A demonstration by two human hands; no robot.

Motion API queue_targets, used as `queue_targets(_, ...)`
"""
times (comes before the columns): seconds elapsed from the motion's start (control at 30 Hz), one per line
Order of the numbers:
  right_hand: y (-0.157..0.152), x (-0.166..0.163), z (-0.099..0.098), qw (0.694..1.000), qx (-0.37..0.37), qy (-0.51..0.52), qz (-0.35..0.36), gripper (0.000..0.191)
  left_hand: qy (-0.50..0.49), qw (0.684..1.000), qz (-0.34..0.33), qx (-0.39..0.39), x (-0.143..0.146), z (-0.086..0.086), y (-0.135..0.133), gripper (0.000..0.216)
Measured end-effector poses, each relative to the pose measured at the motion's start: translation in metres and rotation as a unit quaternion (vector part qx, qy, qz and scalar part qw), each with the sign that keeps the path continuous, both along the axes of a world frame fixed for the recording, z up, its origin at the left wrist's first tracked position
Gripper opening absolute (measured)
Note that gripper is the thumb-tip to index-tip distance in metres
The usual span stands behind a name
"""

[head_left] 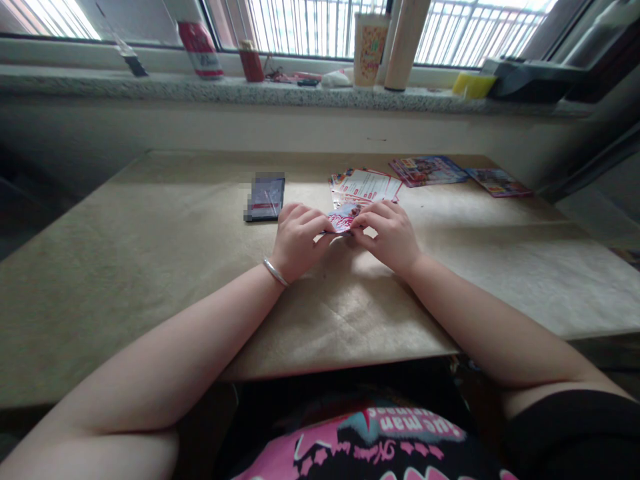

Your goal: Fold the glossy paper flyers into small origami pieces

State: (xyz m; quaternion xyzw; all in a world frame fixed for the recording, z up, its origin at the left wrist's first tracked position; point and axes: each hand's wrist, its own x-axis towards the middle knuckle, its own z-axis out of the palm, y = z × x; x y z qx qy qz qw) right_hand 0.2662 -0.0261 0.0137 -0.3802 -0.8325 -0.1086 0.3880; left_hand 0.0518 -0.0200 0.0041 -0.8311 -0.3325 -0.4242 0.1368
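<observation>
Between my two hands, a small printed leaflet (343,220) with red lettering is held just above the table. My left hand (300,237) pinches its near left edge between thumb and fingers; a silver bangle circles that wrist. On the opposite side, my right hand (387,233) pinches the near right edge. Right behind the leaflet lies a fanned pile of white and red printed sheets (370,183). A dark smartphone (267,199) lies flat beyond my left hand, partly pixelated. The leaflet's underside is hidden.
Colourful leaflets (433,170) lie stacked at the table's back right, with another small stack (500,181) beside them. Behind the table (150,267), a stone windowsill (300,97) carries a red can (200,50), a patterned paper cup (370,50) and a yellow sponge-like block (474,85).
</observation>
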Motion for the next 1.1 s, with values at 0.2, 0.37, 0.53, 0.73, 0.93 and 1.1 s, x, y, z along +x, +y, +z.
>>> queue_targets(0.2, 0.0019, 0.0029, 0.0000, 0.999, -0.020, 0.042, 0.029, 0.008, -0.008, 0.999, 0.019, -0.048, -0.0010, 0.0001, 0.0003, 0.019)
queue_targets(0.37, 0.0046, 0.0065, -0.0008, 0.992, -0.024, 0.119, 0.036, 0.008, -0.026, 0.998, 0.016, -0.059, -0.0030, -0.0003, 0.0015, 0.018)
queue_targets(0.53, 0.0021, 0.0026, -0.0002, 0.996, -0.014, 0.077, 0.048, 0.004, -0.020, 0.999, -0.001, -0.047, -0.0016, 0.0001, 0.0015, 0.018)
queue_targets(0.73, 0.0018, -0.0008, -0.0010, 0.998, -0.011, 0.046, 0.040, 0.009, -0.012, 0.999, -0.008, -0.050, -0.0013, -0.0004, 0.0010, 0.023)
queue_targets(0.93, 0.0035, 0.0024, -0.0029, 0.998, -0.009, 0.043, 0.037, 0.010, -0.021, 0.998, -0.023, -0.060, -0.0024, -0.0009, 0.0021, 0.021)
queue_targets(1.1, 0.0014, 0.0006, -0.0010, 0.999, -0.022, 0.028, 0.031, 0.010, -0.011, 0.997, -0.018, -0.079, -0.0019, -0.0007, 0.0021, 0.021)
